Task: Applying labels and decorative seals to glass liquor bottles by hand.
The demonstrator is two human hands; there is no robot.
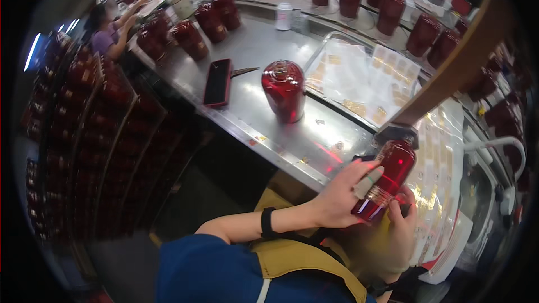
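Observation:
A glossy red glass bottle (400, 163) with gold decoration lies tilted in front of me, its neck end against a dark holder (397, 133) below a brown post. My left hand (343, 195) is closed round its left side, a pale finger cover on one finger. My right hand (403, 225) has curled fingers against the bottle's lower right side; part of that hand is blurred. Red light lines fall across the bottle and the table. Another red bottle (284, 94) stands upright on the metal table (247, 45), apart from my hands.
A tray (337, 102) holds white sheets with gold decals. More gold decal sheets (435, 185) lie right of the bottle. A phone (218, 83) and a pointed metal tool (245, 70) lie at left. Racks of red bottles (84, 134) fill the left; a person (106, 36) works beyond.

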